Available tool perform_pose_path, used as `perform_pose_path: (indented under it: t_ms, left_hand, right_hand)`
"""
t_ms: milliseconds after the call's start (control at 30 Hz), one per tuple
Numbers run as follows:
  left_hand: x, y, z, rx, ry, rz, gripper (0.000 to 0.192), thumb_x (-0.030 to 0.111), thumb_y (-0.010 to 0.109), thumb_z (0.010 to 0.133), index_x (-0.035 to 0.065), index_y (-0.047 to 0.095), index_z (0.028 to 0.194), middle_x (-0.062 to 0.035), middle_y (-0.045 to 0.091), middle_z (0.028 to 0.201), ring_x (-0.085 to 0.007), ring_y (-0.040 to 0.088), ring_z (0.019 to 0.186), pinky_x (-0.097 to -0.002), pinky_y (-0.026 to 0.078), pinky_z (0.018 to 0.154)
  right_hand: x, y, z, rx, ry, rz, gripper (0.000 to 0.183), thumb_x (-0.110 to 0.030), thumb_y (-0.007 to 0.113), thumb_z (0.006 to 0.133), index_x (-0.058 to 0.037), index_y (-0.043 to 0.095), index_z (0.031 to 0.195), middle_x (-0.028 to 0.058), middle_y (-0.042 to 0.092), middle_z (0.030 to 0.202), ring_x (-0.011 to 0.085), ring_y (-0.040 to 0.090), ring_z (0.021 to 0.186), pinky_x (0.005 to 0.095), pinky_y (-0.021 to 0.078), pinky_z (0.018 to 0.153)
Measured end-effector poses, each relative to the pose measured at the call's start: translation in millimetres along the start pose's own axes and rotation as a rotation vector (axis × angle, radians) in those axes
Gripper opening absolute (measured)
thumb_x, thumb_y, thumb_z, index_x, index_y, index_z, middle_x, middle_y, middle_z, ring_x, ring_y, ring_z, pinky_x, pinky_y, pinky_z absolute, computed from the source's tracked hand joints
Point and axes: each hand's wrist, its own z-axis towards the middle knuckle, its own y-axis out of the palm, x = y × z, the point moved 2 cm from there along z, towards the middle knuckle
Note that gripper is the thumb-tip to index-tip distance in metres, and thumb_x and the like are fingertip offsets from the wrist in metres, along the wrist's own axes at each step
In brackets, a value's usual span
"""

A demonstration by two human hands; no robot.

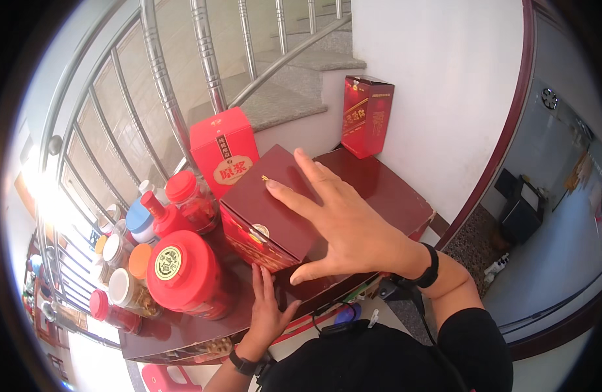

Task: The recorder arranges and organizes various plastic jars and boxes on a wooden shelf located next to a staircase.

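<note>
A dark red cardboard gift box with a glossy lid stands on the reddish-brown cabinet top. My right hand is spread over the right part of its lid, fingers apart; whether it touches the lid cannot be told. My left hand is at the lower front of the box, fingers extended, fingertips near its base. Just behind the box is a brighter red carton. To its left stands a large red-lidded jar.
Several lidded jars and a red bottle crowd the left. A tall red box stands at the back by the white wall. Metal stair railings rise behind; a red plastic stool is below the cabinet edge.
</note>
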Motion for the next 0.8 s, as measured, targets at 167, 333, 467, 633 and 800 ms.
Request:
perform_pose_path:
  t_ms: [167, 333, 467, 633, 800]
  left_hand:
    - [-2, 10, 3, 0.005, -0.08, -0.262, 0.108, 0.019, 0.08, 0.075, -0.002, 0.005, 0.15, -0.0321, 0.004, 0.154, -0.0449, 0.044, 0.127, -0.0422, 0.048, 0.097]
    - [-5, 2, 8, -0.101, -0.037, 0.01, 0.094, 0.026, 0.078, 0.076, 0.0026, 0.023, 0.148, -0.0244, 0.02, 0.153, -0.0418, 0.038, 0.133, -0.0507, 0.036, 0.106]
    - [-33, 10, -13, -0.137, -0.039, 0.202, 0.067, 0.035, 0.073, 0.078, 0.0054, 0.05, 0.134, -0.0171, 0.039, 0.146, -0.0384, 0.035, 0.136, -0.0571, 0.026, 0.111]
    - [-27, 11, -7, -0.113, -0.052, 0.182, 0.06, 0.037, 0.072, 0.079, 0.005, 0.056, 0.127, -0.0177, 0.045, 0.14, -0.0377, 0.034, 0.136, -0.0563, 0.025, 0.112]
    - [-26, 11, -7, -0.103, -0.074, 0.207, 0.061, 0.037, 0.074, 0.077, 0.0072, 0.056, 0.127, -0.0155, 0.045, 0.14, -0.0351, 0.034, 0.136, -0.0543, 0.024, 0.113]
  right_hand:
    - [7, 14, 12, 0.139, 0.006, -0.05, 0.096, -0.055, 0.078, 0.065, -0.0174, 0.041, 0.146, 0.0246, 0.026, 0.149, 0.0468, 0.033, 0.13, 0.0543, 0.0305, 0.106]
    - [44, -1, 25, 0.172, 0.015, 0.032, 0.085, -0.039, 0.08, 0.064, -0.0148, 0.05, 0.14, 0.0196, 0.037, 0.143, 0.0378, 0.04, 0.128, 0.0457, 0.0317, 0.108]
    - [98, -24, 29, 0.142, 0.139, 0.038, 0.082, -0.047, 0.079, 0.066, -0.0126, 0.053, 0.136, 0.0203, 0.043, 0.139, 0.0365, 0.043, 0.128, 0.0434, 0.035, 0.107]
    - [171, -58, 20, 0.127, 0.269, 0.03, 0.078, -0.046, 0.078, 0.067, -0.0102, 0.057, 0.132, 0.0184, 0.046, 0.137, 0.0356, 0.046, 0.124, 0.0414, 0.0372, 0.106]
    - [220, -76, 10, 0.115, 0.435, -0.314, 0.076, -0.051, 0.076, 0.065, -0.0142, 0.061, 0.129, 0.0129, 0.049, 0.136, 0.034, 0.052, 0.118, 0.0433, 0.042, 0.1]
